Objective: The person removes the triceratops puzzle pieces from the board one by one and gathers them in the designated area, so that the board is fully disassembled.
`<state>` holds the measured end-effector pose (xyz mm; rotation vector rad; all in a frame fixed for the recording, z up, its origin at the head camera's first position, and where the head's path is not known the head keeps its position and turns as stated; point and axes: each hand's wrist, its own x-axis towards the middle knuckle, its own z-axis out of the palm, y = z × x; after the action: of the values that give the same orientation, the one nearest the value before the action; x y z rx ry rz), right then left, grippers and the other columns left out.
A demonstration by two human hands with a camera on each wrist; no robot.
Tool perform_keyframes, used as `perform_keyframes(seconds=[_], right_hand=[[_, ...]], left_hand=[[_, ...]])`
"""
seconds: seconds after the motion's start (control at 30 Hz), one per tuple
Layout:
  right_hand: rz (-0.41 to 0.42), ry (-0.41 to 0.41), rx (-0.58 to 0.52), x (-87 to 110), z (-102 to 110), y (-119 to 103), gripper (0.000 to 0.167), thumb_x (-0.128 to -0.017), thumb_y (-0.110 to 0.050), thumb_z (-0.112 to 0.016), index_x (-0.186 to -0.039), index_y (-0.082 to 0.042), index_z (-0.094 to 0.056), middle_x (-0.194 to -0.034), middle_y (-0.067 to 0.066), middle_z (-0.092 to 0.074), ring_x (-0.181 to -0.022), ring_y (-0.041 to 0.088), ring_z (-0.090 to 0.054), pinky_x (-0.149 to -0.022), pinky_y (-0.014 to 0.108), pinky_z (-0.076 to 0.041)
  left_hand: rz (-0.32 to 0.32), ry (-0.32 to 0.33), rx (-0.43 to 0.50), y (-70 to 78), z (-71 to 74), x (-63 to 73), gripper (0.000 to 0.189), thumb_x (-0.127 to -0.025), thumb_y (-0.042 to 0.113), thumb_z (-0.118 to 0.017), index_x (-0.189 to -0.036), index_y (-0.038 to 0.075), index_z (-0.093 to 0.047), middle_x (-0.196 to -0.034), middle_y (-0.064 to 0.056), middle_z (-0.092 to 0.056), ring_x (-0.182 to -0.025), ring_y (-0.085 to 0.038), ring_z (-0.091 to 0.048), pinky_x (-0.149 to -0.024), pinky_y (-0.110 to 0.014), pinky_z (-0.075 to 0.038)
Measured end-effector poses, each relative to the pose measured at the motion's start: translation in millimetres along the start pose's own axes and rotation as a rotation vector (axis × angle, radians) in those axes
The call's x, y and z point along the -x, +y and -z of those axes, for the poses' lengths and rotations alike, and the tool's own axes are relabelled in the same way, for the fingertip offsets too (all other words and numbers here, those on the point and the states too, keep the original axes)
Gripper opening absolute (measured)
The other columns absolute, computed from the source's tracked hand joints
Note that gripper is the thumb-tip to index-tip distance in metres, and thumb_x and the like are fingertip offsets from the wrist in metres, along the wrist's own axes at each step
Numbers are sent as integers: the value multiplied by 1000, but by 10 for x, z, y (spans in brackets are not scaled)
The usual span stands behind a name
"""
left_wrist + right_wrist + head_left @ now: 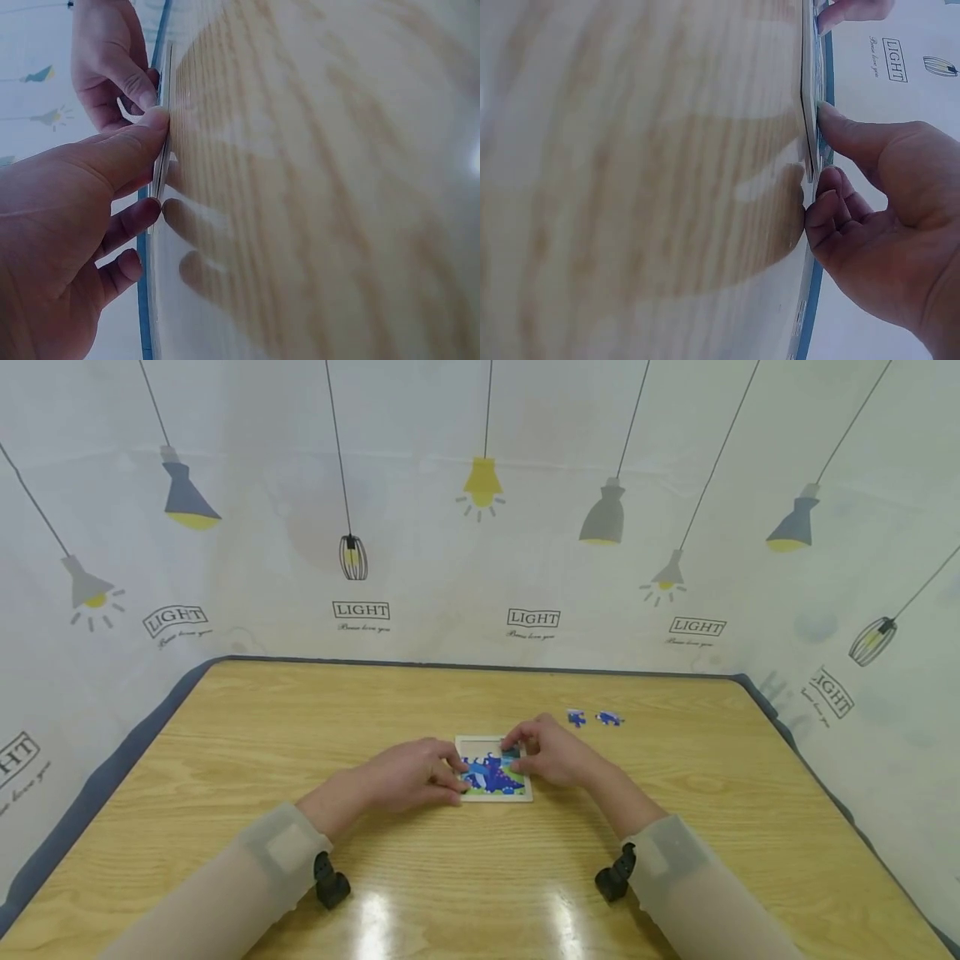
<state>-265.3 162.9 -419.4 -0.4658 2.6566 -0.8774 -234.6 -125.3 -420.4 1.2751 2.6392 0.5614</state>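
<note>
A small jigsaw puzzle in a pale wooden frame [495, 798] lies on the table, with a blue dinosaur picture [491, 774] filling its lower part. Bare backing [476, 747] shows at its upper left. My left hand [416, 774] holds the frame's left side, thumb at the near corner and fingers along the edge. In the left wrist view that thumb [154, 120] lies against the board's rim. At the upper right of the frame, my right hand [553, 752] pinches a dark teal puzzle piece [512, 750] between thumb and curled fingers, partly hidden by them.
Two loose blue puzzle pieces, one left [576, 718] and one right [609, 718], lie beyond the right hand. The wood-grain table [337, 710] has a dark edge, and a white lamp-print curtain [420, 552] stands behind and at both sides.
</note>
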Motion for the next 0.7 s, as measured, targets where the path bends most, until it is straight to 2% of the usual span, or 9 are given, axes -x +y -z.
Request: perform_keyframes(seconds=[0.1,0.3,0.53,0.7], right_hand=[[-10,16,5,6,-9,-7,20,-103,-15,-79,-122,-21,-79,-132,10,-53,-104,25,-52,-90,39,-45],[24,43,48,0,0,-5,17,-101,-20,-82,-117,-24,-79,-131,6,-60,-99,22,-56,-86,35,-49],[72,76,25,2,35,-4,37,-98,-17,-85,-132,-17,-70,-130,3,-70,-95,18,-61,-83,33,-54],[71,76,23,22,65,-18,31,-100,-15,-81,-130,-17,-74,-130,6,-70,-99,19,-61,-85,34,-54]], left_hand=[[-6,0,-9,-9,-3,0,25,-106,32,-75,-127,21,-84,-130,0,-74,-120,-18,-69,-109,-44,-58],[6,-10,3,-8,-3,-10,25,-106,33,-75,-127,22,-84,-131,0,-73,-120,-17,-68,-110,-43,-58],[-14,5,8,-14,0,-6,25,-106,32,-76,-126,21,-84,-130,-2,-74,-120,-18,-69,-109,-44,-58],[-16,5,-1,-18,-2,-2,25,-106,32,-75,-127,20,-84,-130,-2,-74,-120,-19,-69,-109,-44,-58]])
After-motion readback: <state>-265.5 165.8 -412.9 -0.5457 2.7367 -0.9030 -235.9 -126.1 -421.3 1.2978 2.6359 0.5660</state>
